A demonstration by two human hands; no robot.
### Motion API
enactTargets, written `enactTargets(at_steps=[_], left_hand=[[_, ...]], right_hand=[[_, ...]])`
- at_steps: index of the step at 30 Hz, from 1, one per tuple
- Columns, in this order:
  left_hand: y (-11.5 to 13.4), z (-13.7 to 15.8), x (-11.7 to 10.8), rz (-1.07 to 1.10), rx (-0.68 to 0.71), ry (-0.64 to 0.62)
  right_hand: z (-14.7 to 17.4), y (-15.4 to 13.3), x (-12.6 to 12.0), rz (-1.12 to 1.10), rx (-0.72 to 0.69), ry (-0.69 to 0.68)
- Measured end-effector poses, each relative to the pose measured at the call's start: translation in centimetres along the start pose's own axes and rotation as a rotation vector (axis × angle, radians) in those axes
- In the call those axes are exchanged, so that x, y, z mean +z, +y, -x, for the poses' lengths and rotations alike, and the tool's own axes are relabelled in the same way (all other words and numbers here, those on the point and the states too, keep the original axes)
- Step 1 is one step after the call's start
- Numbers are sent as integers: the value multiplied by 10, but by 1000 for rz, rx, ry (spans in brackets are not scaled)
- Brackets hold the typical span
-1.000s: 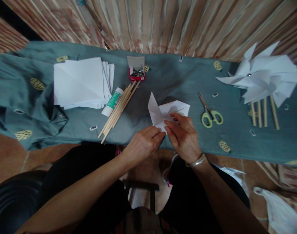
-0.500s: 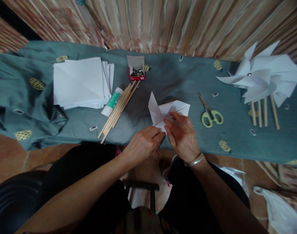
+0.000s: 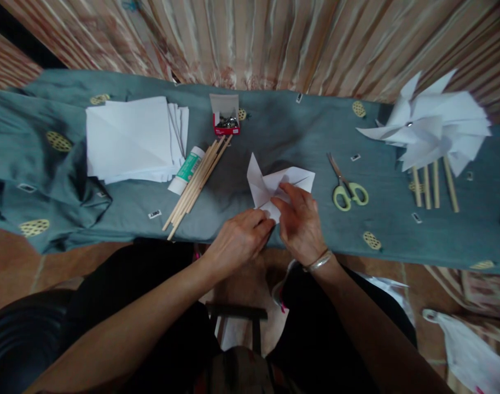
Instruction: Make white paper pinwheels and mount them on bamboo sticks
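Observation:
A partly folded white paper pinwheel [image 3: 261,183] lies near the front edge of the cloth-covered table, one pointed blade standing up at its left. My left hand [image 3: 245,232] is closed on the paper's near corner, thumb and forefinger pinched together. My right hand [image 3: 301,224], wearing a silver bracelet [image 3: 319,261], rests its fingertips on the middle of the paper with the fingers apart. Part of the sheet is hidden beneath the fingers. Just right of this hand lie scissors [image 3: 348,194] with green handles, blades pointing away.
On the left are a stack of white paper [image 3: 129,137], a glue stick [image 3: 187,169] and several wooden sticks [image 3: 198,186]. Behind them an open red box [image 3: 226,123] holds small metal pieces. Finished paper pinwheels [image 3: 442,126] on sticks lie at the right. A pleated curtain [image 3: 250,44] hangs behind.
The whole view has shifted slightly, moving the table things a little left. The right thumb is less visible, and my right fingers stay on the paper. My left hand keeps its pinch.

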State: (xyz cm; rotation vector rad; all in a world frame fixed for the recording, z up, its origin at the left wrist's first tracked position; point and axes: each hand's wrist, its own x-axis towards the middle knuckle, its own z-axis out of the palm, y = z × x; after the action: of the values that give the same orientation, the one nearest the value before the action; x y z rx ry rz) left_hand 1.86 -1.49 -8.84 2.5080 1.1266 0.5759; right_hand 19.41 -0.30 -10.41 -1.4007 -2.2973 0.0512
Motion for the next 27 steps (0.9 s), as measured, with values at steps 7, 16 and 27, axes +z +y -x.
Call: enactTargets(at_steps=[7,16,27], left_hand=[[0,1,-1,6,-1,-18],[1,0,-4,-31,-6,-23],[0,1,-2,-59,27,29]], right_hand=[[1,-1,4,-44,49,6],[5,-4,7,-7,53,46],[-10,36,-7,-213,199,192]])
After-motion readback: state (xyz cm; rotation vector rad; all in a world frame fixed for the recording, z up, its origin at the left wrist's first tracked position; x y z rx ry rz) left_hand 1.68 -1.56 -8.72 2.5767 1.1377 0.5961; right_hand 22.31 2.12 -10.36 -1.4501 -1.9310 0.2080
